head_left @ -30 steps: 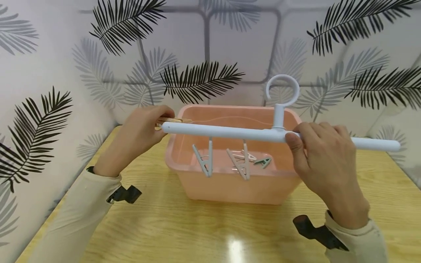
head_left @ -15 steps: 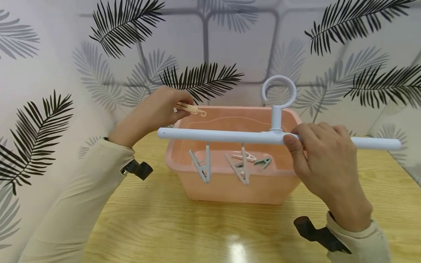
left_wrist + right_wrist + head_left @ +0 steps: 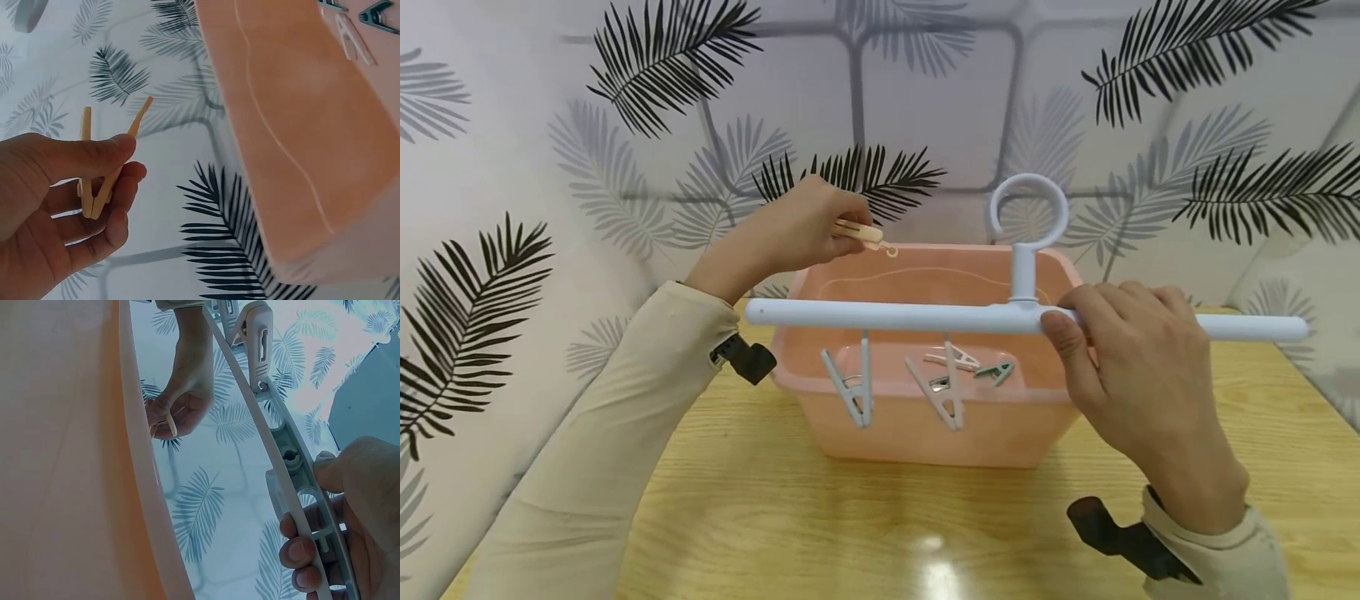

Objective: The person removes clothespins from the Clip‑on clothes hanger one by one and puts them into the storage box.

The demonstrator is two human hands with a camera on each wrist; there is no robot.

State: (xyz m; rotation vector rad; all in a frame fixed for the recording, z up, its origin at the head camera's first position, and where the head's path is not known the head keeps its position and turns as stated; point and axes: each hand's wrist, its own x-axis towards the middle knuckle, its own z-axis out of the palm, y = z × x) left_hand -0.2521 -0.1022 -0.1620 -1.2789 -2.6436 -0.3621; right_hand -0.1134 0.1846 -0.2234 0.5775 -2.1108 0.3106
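Observation:
My left hand pinches a pale yellow clothespin above the tub's back left rim. In the left wrist view the clothespin forms a V, with thumb and fingers on its legs. The right hand grips the light blue clothes hanger, a straight bar with a round hook, just right of the hook's stem. Thumb and fingers wrap the bar in the right wrist view. From the bar hang a bluish-grey clip and a pale pinkish clip; the hanger is held level over the tub.
A pink plastic tub stands on the wood-grain table. Inside it lie a white-pink clip, a dark green clip and another partly hidden clip. A leaf-patterned backdrop rises behind and at the left.
My left hand has moved up and right from behind the hanger's left end, carrying the clothespin, now fully above the bar. The hanger's left end has dipped slightly; my right hand keeps its grip.

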